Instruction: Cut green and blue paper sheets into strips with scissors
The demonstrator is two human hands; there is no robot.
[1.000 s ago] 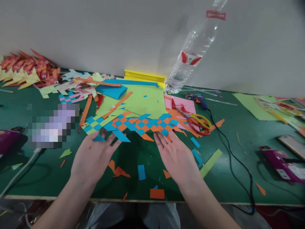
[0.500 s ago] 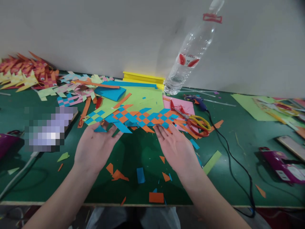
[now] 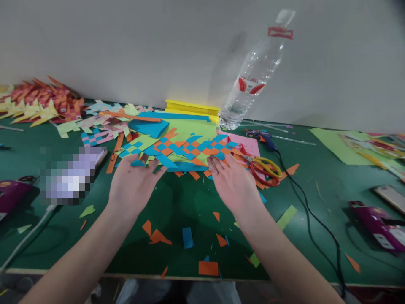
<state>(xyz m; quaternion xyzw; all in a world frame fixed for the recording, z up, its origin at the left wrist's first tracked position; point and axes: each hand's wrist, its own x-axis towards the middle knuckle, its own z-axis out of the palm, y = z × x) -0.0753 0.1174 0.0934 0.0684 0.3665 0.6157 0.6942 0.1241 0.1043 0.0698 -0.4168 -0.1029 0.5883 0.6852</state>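
Observation:
Woven blue-and-orange paper pieces [image 3: 193, 148] lie over a pile of coloured paper in the middle. Beside them to the left is a blue-and-green woven piece [image 3: 133, 147]. My left hand [image 3: 134, 177] is open, palm up, its spread fingertips at the near edge of the woven paper and partly hidden by it. My right hand [image 3: 232, 183] is also open and palm up, fingers stretched to the right end of the orange-and-blue weave. Neither hand is closed around anything. Close to my right hand lie scissors [image 3: 264, 166] with red and yellow handles.
A clear bottle [image 3: 249, 80] leans against the wall. Behind my right hand is a blue glue gun [image 3: 267, 140] with a black cable. A phone [image 3: 74, 175] is at left. Red-and-yellow paper fish [image 3: 41, 103] are far left. Paper scraps [image 3: 158, 236] litter the green table.
Both hands have moved slightly forward and right, staying open. The woven paper sits slightly higher in view, and the whole view has shifted a little.

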